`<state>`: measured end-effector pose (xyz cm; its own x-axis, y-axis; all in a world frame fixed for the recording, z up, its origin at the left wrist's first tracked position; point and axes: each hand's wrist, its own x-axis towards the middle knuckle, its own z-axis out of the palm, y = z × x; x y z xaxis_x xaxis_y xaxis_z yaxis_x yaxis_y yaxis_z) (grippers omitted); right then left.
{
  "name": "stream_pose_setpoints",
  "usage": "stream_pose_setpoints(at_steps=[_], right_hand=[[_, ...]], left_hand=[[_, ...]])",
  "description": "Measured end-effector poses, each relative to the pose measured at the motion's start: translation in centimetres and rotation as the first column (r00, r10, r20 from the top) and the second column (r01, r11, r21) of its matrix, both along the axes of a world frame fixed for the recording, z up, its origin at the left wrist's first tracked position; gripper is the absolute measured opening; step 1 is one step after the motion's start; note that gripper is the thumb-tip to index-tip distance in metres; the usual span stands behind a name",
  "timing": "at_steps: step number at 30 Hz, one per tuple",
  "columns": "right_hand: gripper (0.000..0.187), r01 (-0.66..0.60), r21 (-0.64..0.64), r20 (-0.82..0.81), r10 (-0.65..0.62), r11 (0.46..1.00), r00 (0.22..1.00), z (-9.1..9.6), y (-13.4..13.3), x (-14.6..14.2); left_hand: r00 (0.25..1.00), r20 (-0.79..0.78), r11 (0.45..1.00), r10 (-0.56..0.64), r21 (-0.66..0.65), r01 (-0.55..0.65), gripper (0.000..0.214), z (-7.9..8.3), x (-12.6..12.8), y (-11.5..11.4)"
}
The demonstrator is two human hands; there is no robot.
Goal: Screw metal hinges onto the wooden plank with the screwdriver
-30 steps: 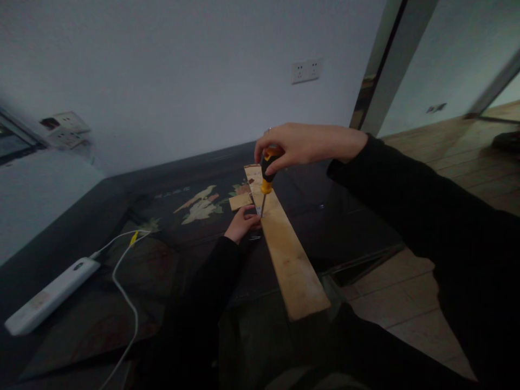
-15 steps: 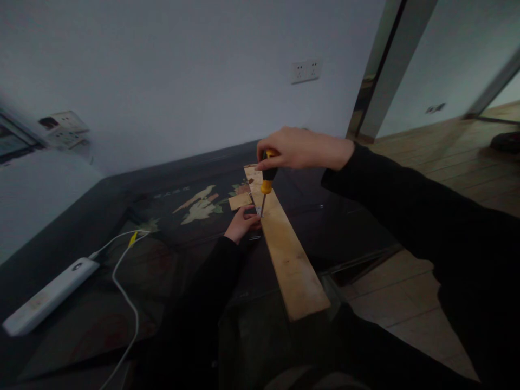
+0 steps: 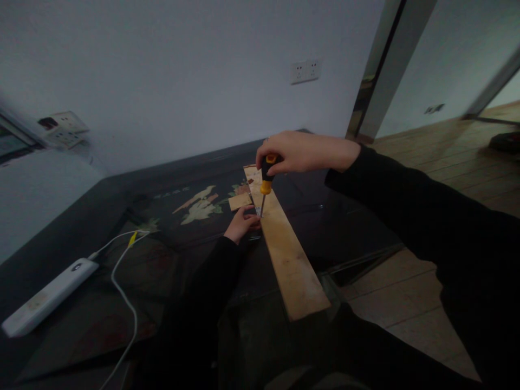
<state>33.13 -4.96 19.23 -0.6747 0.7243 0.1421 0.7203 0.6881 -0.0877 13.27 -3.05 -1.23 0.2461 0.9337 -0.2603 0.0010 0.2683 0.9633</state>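
Observation:
My right hand [image 3: 290, 151] is closed around the black-and-yellow handle of a screwdriver [image 3: 266, 187]. The screwdriver stands nearly upright, its tip down at the left edge of a long wooden board [image 3: 290, 254]. Beside that tip is my left hand [image 3: 242, 223], with thumb and fingers pinched together against the board's edge; whatever they hold is too small to make out. A small metal piece [image 3: 258, 210] shows at the edge just above the left fingertips. Next to it, left of the board, lies a small wooden block [image 3: 240, 202].
The board rests on a dark table [image 3: 203, 173] with an inlaid bird-and-flower picture [image 3: 199, 208]. At left lies a white power strip [image 3: 51, 298] with a white cable [image 3: 125, 298]. A wall with a socket [image 3: 305, 71] stands behind; wooden floor is at right.
My right hand has dropped slightly and its grip has turned around the screwdriver handle, baring the handle's orange top. My left hand and the board have stayed in place.

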Motion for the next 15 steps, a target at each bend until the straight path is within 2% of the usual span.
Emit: stream_pose_setpoints(at_steps=[11, 15], right_hand=[[0.034, -0.039, -0.033, -0.074, 0.037, 0.999, 0.997, -0.11, 0.25, 0.65], [0.033, -0.057, -0.031, -0.068, 0.055, 0.998, 0.996, 0.45, 0.50, 0.78]], left_hand=[[1.000, -0.018, 1.000, 0.016, 0.009, -0.016, 0.043, 0.14, 0.12, -0.19], [1.000, -0.009, 1.000, 0.021, 0.001, -0.021, 0.045, 0.07, 0.12, -0.10]])
